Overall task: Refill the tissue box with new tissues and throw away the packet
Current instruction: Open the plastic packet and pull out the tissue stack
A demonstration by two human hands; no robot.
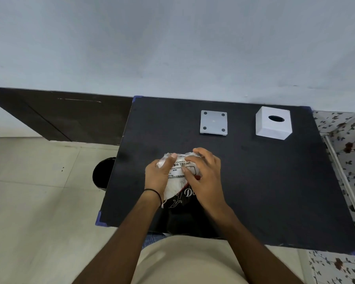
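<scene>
Head view: we note a dark surface [254,181] set against a pale wall [172,37], with light floor tiles [29,201] to its left. A black round bin [103,174] stands on the floor, partly tucked under the surface's left edge. Toward the far right of the surface sits the white tissue box [273,123], upright, its round opening facing up. Just left of it, and apart from it, lies the box's flat base plate [213,122], showing four dark pads at its corners. Near the front centre of the surface we find the tissue packet [177,177], printed "BIG TISSUES". Both hands clasp it: the left hand [159,177] has its grip closed on the packet's left side, and the right hand [205,177] presses its grip over the top and right side. A thin black band [153,191] circles the left wrist.
</scene>
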